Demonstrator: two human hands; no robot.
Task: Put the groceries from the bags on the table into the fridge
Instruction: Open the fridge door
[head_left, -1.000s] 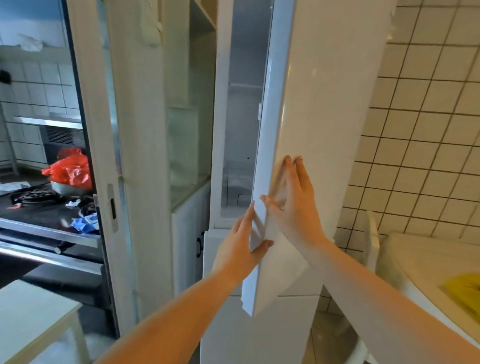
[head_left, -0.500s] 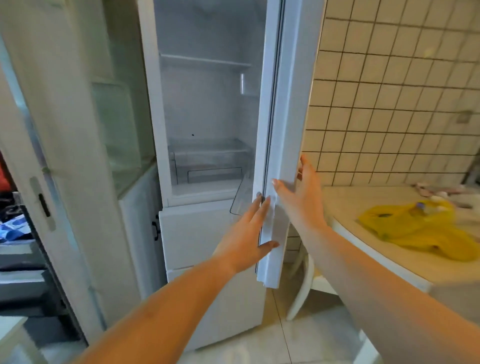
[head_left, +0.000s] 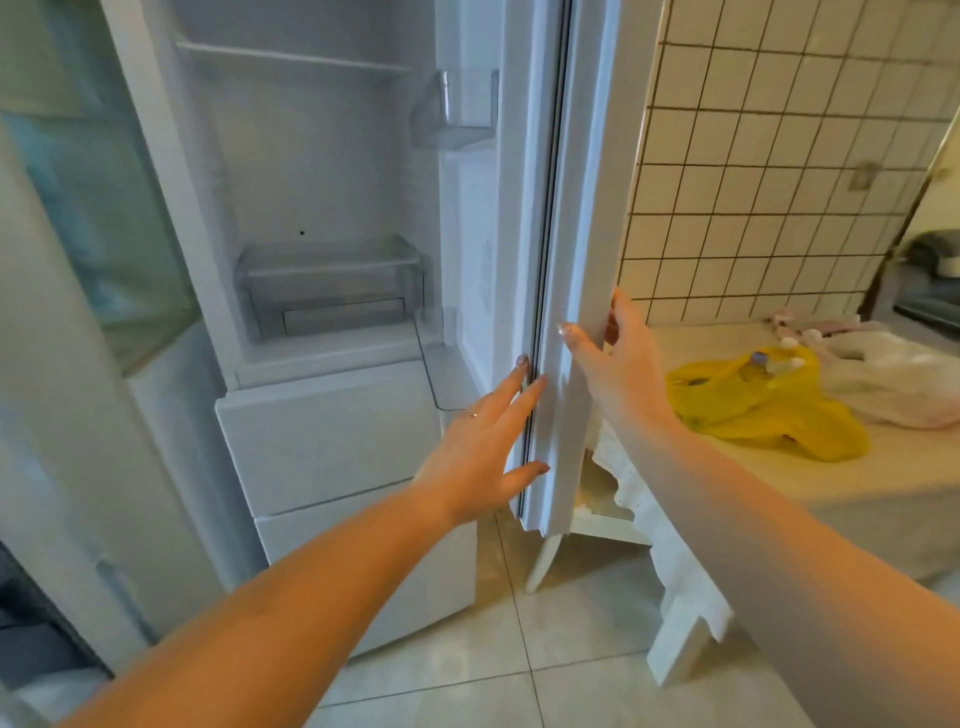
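The white fridge (head_left: 332, 208) stands open, and its upper compartment holds only a shelf and a clear drawer (head_left: 327, 291). Its door (head_left: 582, 208) is swung out to the right, edge toward me. My left hand (head_left: 483, 447) touches the door's inner seal with straight fingers. My right hand (head_left: 618, 374) grips the door's edge, thumb on the near side and fingers round the outer face. A yellow grocery bag (head_left: 763, 405) and a white bag (head_left: 893, 379) lie on the table (head_left: 883, 478) at the right, behind the door.
A clear door bin (head_left: 457, 109) hangs inside the door. Below the open compartment are closed white fridge drawers (head_left: 332, 441). A glass-fronted cabinet (head_left: 104, 234) stands left of the fridge. Tiled wall (head_left: 779, 182) runs behind the table; pale floor tiles (head_left: 519, 649) lie below.
The fridge door has swung wide open to the right, showing the inside. My view turned right, bringing the table and bags into sight. My right hand shifted onto the door's edge.
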